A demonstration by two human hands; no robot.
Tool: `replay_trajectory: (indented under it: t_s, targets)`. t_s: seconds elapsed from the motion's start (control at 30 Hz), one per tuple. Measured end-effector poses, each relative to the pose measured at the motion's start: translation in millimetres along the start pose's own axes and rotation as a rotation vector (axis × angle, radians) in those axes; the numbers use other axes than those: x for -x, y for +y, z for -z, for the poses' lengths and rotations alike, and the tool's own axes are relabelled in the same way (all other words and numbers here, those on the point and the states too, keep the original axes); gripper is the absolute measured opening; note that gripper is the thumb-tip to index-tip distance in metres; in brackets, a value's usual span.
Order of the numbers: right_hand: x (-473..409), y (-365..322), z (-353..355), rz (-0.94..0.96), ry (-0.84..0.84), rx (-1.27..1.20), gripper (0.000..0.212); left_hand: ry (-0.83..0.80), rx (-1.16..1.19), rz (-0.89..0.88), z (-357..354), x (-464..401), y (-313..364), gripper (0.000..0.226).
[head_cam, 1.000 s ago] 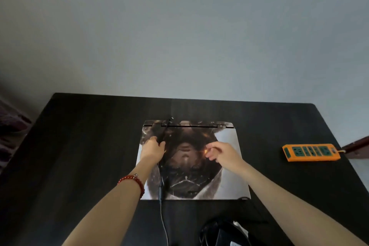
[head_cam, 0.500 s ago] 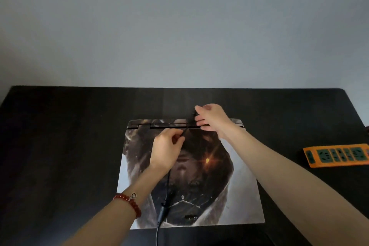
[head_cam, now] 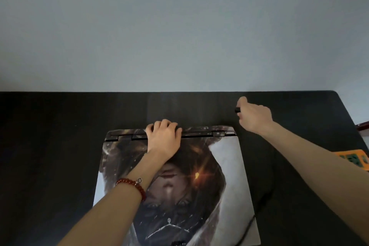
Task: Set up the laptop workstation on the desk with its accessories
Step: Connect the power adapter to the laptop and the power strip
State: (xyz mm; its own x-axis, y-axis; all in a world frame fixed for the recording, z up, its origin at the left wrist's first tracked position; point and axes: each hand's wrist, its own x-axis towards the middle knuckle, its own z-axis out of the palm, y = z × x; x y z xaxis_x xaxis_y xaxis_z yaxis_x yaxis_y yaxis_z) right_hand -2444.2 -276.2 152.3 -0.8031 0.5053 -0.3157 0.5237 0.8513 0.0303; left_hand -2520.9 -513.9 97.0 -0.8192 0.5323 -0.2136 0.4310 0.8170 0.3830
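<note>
A closed laptop [head_cam: 175, 185] lies flat on the dark counter [head_cam: 50, 146], its lid covered by a printed skin, its near edge running out of view at 6 o'clock and its hinge edge at the far end. A black cable [head_cam: 266, 195] crosses the lid's near right corner and curves away over the counter along the laptop's right side, passing under the right forearm. At 3 o'clock an orange power strip [head_cam: 357, 159] shows partly behind that forearm, near the counter's right edge.

The left hand [head_cam: 163, 139], with a red bead bracelet [head_cam: 132, 184] on its wrist, rests on the lid at the hinge, its fingers curled over the far edge of the laptop. The right hand [head_cam: 253, 115] is raised past the laptop's far right corner, at about 1 o'clock, fingers closed around a small black plug [head_cam: 237, 110] whose tip points left.

Beyond the hinge a bare strip of counter runs the full width to the far edge, which meets a plain grey wall [head_cam: 179, 26]. Left of the laptop, toward 9 o'clock, the counter lies open. The counter's far right corner is rounded.
</note>
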Motion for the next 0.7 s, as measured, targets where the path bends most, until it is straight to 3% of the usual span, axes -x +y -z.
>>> replay_trajectory:
  t_s: [0.07,0.17,0.33,0.43,0.53,0.7]
  targets:
    - [-4.4,2.8,-4.4,0.028,0.061,-0.031,0.026,0.047,-0.021,-0.044,-7.3,-1.8,2.8,0.031]
    - [-10.9,-18.4,-17.8,0.117,0.069,-0.348,0.022,0.182,-0.030,-0.085,-13.7,-0.6,1.5,0.024]
    - [-14.8,-63.6,-40.0,0.235,-0.042,-0.660,0.033,0.270,-0.037,-0.170,-16.4,-0.4,-0.4,0.016]
    - [-17.8,-69.9,-48.0,0.196,-0.072,-0.693,0.037,0.276,-0.056,-0.170,-17.3,-0.7,0.1,0.016]
    - [-21.1,-68.8,-52.3,0.130,-0.045,-0.751,0.025,0.268,-0.046,-0.156,-19.2,-2.8,0.4,0.019]
    - [-20.4,-52.9,-52.0,0.183,0.010,-0.580,0.020,0.216,0.013,-0.156,-22.7,-9.1,15.2,0.025]
